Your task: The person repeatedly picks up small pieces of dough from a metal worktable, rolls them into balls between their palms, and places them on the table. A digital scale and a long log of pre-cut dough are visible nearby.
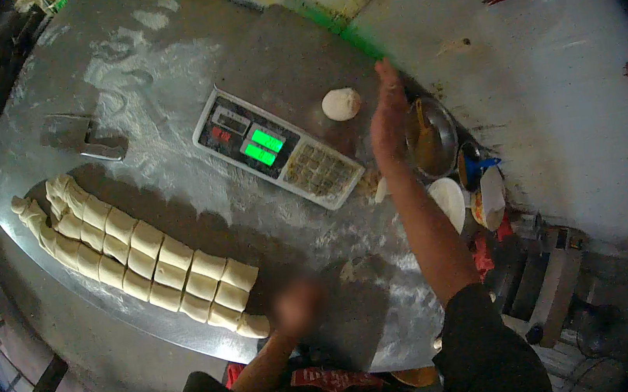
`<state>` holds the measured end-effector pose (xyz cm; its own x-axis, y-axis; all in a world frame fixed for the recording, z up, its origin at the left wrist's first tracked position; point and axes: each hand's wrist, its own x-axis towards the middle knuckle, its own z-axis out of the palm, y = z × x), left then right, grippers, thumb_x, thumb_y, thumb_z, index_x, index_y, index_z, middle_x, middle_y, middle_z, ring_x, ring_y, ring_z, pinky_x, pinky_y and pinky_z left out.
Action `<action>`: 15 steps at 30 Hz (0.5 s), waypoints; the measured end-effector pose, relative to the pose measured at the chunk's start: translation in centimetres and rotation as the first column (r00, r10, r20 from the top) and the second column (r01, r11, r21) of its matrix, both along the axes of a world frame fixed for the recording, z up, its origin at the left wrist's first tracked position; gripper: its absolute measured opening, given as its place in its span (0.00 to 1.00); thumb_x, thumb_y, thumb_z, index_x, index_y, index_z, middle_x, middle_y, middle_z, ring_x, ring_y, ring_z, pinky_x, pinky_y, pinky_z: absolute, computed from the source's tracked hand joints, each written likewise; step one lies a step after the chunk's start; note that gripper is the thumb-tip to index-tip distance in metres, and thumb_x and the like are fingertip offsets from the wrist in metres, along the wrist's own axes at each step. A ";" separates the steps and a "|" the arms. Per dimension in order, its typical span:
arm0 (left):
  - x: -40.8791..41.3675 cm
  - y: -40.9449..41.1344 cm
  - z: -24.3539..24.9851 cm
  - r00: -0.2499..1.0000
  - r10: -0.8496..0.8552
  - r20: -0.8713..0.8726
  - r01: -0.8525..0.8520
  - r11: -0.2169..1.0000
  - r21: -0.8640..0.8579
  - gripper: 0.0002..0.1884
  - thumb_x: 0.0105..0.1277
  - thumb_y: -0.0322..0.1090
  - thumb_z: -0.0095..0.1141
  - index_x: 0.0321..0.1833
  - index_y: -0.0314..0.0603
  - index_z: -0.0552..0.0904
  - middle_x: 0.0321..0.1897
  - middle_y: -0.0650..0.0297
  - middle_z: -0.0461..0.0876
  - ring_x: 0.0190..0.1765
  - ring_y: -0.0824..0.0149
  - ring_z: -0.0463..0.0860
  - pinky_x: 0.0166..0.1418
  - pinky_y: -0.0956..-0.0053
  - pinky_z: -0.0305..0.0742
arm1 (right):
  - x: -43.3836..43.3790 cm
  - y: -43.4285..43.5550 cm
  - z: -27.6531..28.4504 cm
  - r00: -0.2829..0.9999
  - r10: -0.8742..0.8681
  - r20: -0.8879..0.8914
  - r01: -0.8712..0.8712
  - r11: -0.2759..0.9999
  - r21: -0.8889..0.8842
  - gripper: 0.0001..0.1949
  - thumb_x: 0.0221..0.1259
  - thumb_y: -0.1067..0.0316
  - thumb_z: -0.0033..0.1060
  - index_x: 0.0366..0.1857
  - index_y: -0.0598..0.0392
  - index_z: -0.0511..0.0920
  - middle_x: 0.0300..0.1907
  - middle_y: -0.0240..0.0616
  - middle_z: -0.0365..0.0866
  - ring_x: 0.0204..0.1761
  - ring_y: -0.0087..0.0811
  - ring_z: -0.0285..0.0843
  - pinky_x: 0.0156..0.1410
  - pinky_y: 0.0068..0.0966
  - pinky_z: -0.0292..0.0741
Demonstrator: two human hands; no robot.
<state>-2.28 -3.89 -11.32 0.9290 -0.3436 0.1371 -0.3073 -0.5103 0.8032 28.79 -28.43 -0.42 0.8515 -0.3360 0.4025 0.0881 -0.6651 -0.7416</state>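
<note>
My left hand (297, 307) is blurred, close to the right end of the cut dough strips (163, 261); whether it holds anything cannot be told. Those strips lie side by side along the curved table edge, sliced into several pieces, with twisted ends at the far left. My right hand (389, 113) is stretched out flat and seen edge-on, with nothing visible in it. Just left of it rests a rounded, pale dough piece (341, 104). Nearer the middle, a digital scale (278, 147) has lit green displays and a flour-dusted keypad.
Loose flour (140, 70) covers parts of the metal table (271, 230). A metal dough scraper (102, 150) lies at left. Beyond my right forearm stand a metal bowl (447, 132), a white round container (449, 203) and a blue-handled tool (483, 164). A wall (550, 108) borders the right side.
</note>
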 end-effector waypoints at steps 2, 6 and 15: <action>0.0 -0.1 -0.1 0.999 0.039 0.031 -0.038 0.998 -0.040 0.07 0.64 0.35 0.68 0.36 0.47 0.82 0.31 0.61 0.79 0.28 0.56 0.82 0.27 0.62 0.76 | -0.9 -1.6 -0.4 1.000 0.017 -0.024 -0.016 0.999 0.049 0.31 0.82 0.46 0.33 0.75 0.60 0.66 0.74 0.49 0.70 0.77 0.43 0.65 0.81 0.36 0.59; -0.3 0.0 -0.9 1.000 -0.012 -0.012 0.012 1.000 -0.014 0.06 0.64 0.35 0.69 0.35 0.48 0.82 0.30 0.62 0.79 0.26 0.57 0.81 0.26 0.63 0.75 | -2.4 -2.3 -1.1 0.999 -0.037 0.026 0.035 0.997 0.065 0.28 0.83 0.53 0.29 0.75 0.62 0.66 0.72 0.47 0.74 0.75 0.39 0.68 0.81 0.35 0.58; -0.2 -0.1 -1.3 0.999 0.019 0.031 -0.017 0.997 -0.080 0.06 0.63 0.34 0.69 0.34 0.48 0.82 0.30 0.62 0.80 0.25 0.57 0.80 0.25 0.64 0.75 | -2.7 0.7 -0.4 0.987 -0.058 -0.150 0.066 0.997 0.050 0.35 0.76 0.43 0.49 0.75 0.61 0.64 0.75 0.53 0.68 0.76 0.50 0.66 0.79 0.39 0.63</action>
<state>-2.45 -3.98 -12.61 0.9298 -0.3136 0.1930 -0.3246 -0.4506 0.8317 26.13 -27.77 -0.82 0.8773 -0.4082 0.2525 -0.0661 -0.6238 -0.7788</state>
